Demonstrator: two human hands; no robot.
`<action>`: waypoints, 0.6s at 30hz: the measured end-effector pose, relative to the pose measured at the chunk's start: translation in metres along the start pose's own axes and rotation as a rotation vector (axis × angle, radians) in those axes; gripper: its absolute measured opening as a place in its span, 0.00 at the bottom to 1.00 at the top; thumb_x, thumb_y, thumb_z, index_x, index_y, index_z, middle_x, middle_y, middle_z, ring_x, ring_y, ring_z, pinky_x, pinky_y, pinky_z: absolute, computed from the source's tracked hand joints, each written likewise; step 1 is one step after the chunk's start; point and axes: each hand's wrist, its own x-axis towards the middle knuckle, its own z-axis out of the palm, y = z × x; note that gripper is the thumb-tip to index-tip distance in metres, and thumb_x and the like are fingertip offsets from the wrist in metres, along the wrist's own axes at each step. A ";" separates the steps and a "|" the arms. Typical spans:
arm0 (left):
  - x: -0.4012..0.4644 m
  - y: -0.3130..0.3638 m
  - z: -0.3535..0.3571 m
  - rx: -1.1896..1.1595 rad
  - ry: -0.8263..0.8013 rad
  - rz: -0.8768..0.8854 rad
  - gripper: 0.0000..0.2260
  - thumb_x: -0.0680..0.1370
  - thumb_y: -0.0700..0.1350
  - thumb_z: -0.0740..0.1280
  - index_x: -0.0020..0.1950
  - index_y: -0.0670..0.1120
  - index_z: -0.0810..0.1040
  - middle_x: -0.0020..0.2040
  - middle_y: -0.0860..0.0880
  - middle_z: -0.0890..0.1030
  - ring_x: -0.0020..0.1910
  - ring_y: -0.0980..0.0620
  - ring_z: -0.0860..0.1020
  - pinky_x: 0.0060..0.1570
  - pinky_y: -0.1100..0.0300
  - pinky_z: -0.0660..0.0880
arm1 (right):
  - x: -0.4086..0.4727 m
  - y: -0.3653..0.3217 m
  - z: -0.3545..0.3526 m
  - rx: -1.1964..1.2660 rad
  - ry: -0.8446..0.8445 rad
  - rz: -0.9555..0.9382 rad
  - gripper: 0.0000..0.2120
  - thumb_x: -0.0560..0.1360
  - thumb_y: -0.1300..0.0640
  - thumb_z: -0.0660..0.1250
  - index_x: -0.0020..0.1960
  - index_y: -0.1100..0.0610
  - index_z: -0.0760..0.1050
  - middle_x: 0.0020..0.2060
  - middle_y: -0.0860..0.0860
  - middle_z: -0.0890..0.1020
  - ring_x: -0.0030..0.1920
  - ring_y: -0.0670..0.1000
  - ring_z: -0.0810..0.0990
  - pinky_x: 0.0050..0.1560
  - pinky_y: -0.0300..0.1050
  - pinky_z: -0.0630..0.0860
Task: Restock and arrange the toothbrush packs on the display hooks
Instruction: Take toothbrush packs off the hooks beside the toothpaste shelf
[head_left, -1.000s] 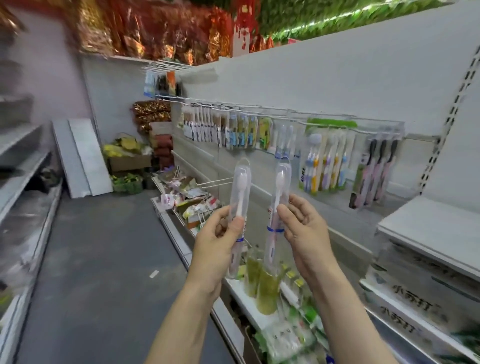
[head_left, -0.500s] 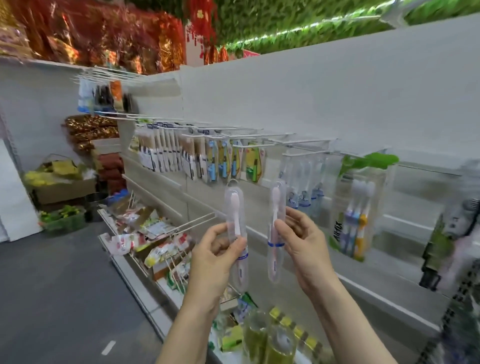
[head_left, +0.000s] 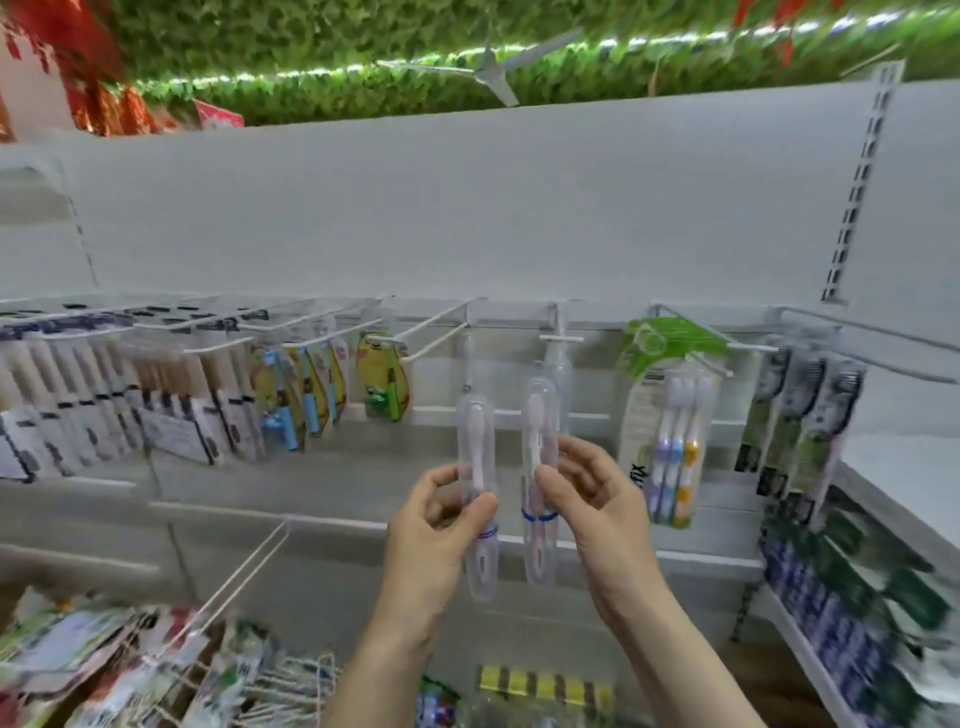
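My left hand (head_left: 439, 525) grips a clear tube pack with a white toothbrush (head_left: 475, 447) inside, held upright. My right hand (head_left: 592, 499) pinches a second clear toothbrush pack (head_left: 537, 415) of the same kind beside it. Both packs are raised in front of two white display hooks (head_left: 441, 332) on the wall rail. One more clear pack (head_left: 558, 364) hangs on the hook (head_left: 560, 339) right behind the pack in my right hand. A green-topped three-brush pack (head_left: 675, 431) hangs to the right.
Rows of carded toothbrush packs (head_left: 156, 410) hang along the rail to the left, and dark packs (head_left: 800, 415) hang at the far right. Lower hooks (head_left: 244, 571) with mixed goods (head_left: 104, 665) jut out bottom left. A shelf with boxes (head_left: 857, 613) stands at the right.
My view has swung right and up to face the hook rail squarely. Both hands keep their packs and now sit close under the two hooks in the middle.
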 end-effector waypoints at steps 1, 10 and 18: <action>0.002 0.000 -0.001 -0.011 -0.021 -0.003 0.13 0.73 0.43 0.73 0.56 0.49 0.79 0.47 0.46 0.86 0.47 0.49 0.84 0.46 0.59 0.76 | -0.003 -0.001 0.001 -0.016 0.007 -0.011 0.13 0.75 0.63 0.72 0.59 0.55 0.80 0.50 0.51 0.86 0.52 0.49 0.85 0.50 0.39 0.79; 0.007 0.004 -0.024 -0.062 -0.056 -0.003 0.12 0.75 0.41 0.72 0.56 0.51 0.79 0.46 0.47 0.86 0.47 0.51 0.84 0.45 0.60 0.75 | 0.000 0.000 0.029 -0.111 -0.076 -0.035 0.13 0.76 0.65 0.72 0.58 0.54 0.80 0.51 0.51 0.86 0.54 0.52 0.84 0.52 0.44 0.81; -0.001 0.003 -0.061 -0.072 0.022 0.018 0.11 0.75 0.39 0.71 0.56 0.49 0.79 0.45 0.46 0.86 0.43 0.53 0.84 0.46 0.56 0.77 | 0.007 0.009 0.068 -0.120 -0.156 -0.040 0.13 0.76 0.62 0.73 0.60 0.55 0.80 0.53 0.50 0.86 0.56 0.51 0.84 0.58 0.48 0.80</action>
